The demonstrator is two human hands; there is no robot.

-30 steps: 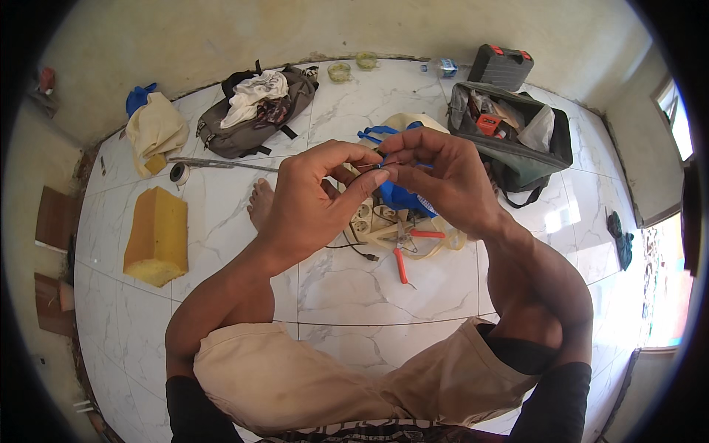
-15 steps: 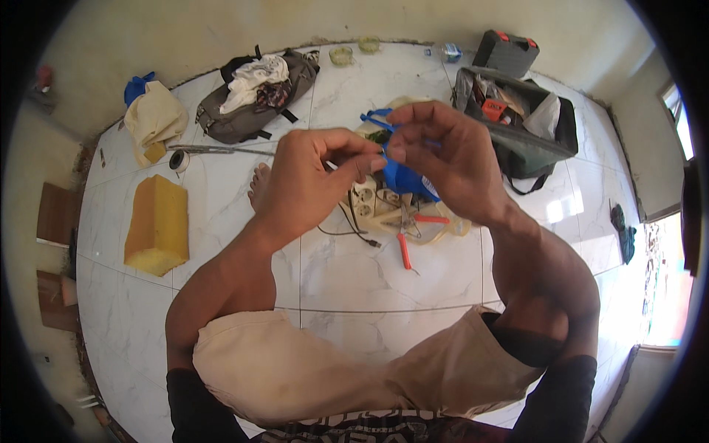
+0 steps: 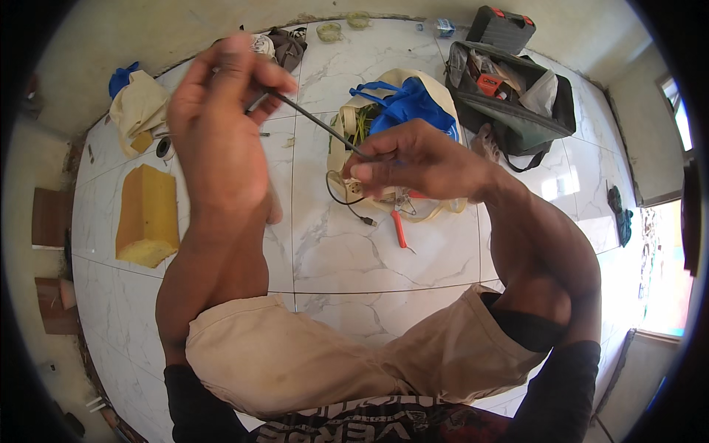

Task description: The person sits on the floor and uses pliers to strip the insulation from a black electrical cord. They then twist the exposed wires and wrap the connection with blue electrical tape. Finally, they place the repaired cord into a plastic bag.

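A dark thin cable point(image 3: 314, 118) runs slanting and nearly straight between my two hands. Raised at the upper left, my left hand point(image 3: 221, 125) is slightly blurred, its fingers closed on the cable's upper end. Lower and to the right, my right hand point(image 3: 413, 162) pinches the cable between thumb and fingers. Below it a loop of dark cord ends in a USB plug point(image 3: 367, 221) over the floor. Red-handled pliers point(image 3: 399, 229) lie just in front, partly behind my right hand. A cream socket piece point(image 3: 355, 187) shows beside that hand, mostly hidden.
Beyond my right hand, a blue bag point(image 3: 417, 103) lies on a cream cloth bag point(image 3: 450, 92). An open tool bag point(image 3: 509, 136) and black case point(image 3: 502, 29) stand at far right. Yellow foam point(image 3: 148, 214) and a tape roll point(image 3: 163, 148) sit at left.
My hands have moved apart: the left up and leftward, the right slightly down and leftward. A length of cable now stretches between them. The view has shifted a little.
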